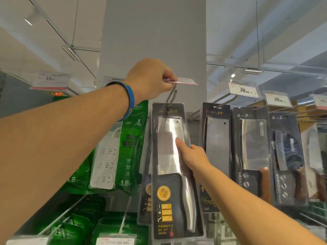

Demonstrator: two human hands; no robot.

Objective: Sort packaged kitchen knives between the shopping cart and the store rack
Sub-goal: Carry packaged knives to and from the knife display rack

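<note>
A packaged cleaver (172,167) in a black card with a clear blister and a steel handle hangs on a metal hook (172,95) of the store rack. My right hand (193,156) grips the package's right edge, thumb on the front. Above it, my left hand (152,78), with a blue wristband, pinches the pink price tag holder (185,82) at the tip of that hook and holds it tilted up. More packaged cleavers (216,149) (251,147) hang to the right. The shopping cart is not in view.
Green packs of white power strips (113,156) hang left of the knife. Price tags (243,89) (49,80) stick out on neighbouring hooks. A grey pillar (154,32) rises behind the rack. Further green packs hang on lower hooks at bottom left.
</note>
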